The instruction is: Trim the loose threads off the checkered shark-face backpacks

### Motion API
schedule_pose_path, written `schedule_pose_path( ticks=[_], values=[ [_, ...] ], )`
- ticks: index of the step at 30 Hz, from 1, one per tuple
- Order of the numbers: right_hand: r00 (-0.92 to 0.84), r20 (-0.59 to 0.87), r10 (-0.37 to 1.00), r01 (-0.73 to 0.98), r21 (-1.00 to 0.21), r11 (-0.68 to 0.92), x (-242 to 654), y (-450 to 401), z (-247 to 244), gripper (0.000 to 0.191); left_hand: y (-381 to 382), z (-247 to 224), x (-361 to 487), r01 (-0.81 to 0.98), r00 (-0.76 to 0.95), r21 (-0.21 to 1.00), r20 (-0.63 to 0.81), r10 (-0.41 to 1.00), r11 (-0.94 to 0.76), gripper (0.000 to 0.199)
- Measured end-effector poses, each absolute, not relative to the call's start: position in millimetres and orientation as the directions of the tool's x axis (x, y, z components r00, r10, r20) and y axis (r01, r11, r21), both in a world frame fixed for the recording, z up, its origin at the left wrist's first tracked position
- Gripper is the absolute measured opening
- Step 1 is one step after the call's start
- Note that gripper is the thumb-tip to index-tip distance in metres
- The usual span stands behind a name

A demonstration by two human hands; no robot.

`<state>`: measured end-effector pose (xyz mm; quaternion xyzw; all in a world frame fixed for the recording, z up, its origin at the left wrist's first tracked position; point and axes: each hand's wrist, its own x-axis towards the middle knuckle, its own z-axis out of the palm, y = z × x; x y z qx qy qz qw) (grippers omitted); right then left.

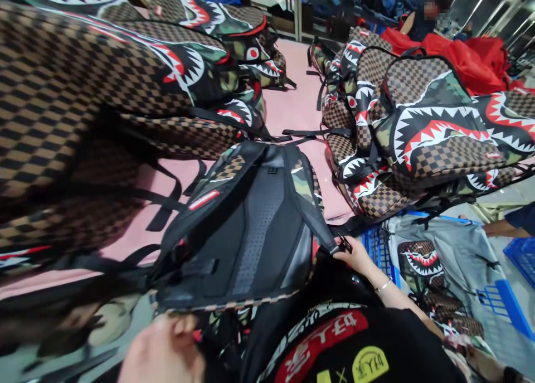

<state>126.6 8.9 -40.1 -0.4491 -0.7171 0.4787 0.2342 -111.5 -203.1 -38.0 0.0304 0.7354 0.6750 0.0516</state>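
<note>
A backpack [254,232] lies in front of me with its black padded back panel up and its bottom edge towards me. Its shoulder straps run down both sides, over checkered and camouflage fabric. My right hand [353,255] pinches the lower end of the right shoulder strap [313,218], where a small dark piece, perhaps a buckle, shows at the fingers. Close to the bag's lower left corner, my left hand [163,347] is curled closed and blurred; what its fingers hold, if anything, is hidden.
Checkered shark-mouth backpacks are piled at left [125,65] and right [438,121] on a pink table [288,104]. Red cloth [460,59] lies behind the right pile. A lined blue crate [501,299] holds more bags at lower right. Another person [422,23] is at the back; a co-worker's arm [507,224] reaches in at right.
</note>
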Motion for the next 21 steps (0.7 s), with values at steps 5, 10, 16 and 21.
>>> schedule_pose_path(
  ticks=[5, 10, 16, 21],
  values=[
    [-0.587, -0.188, 0.787, 0.214, -0.974, -0.073, 112, 9, -24, 0.029, -154, -6, -69, -0.114, -0.740, 0.985, -0.169, 0.651, 0.126, 0.048],
    [-0.691, -0.200, 0.695, 0.073, -0.975, -0.209, 72, -11, -5, 0.031, -131, 3, -42, -0.083, -0.568, 0.988, -0.155, 0.808, 0.130, 0.058],
    [-0.762, -0.114, 0.638, 0.026, -0.989, -0.146, 60, -20, -9, 0.022, -131, -5, -36, -0.107, -0.732, 0.988, -0.155, 0.663, 0.113, 0.045],
    [-0.778, -0.012, 0.628, 0.041, -0.999, 0.032, 66, -17, -1, 0.018, -133, -2, -37, -0.001, -0.756, 0.986, -0.110, 0.645, 0.168, 0.032]
  ],
)
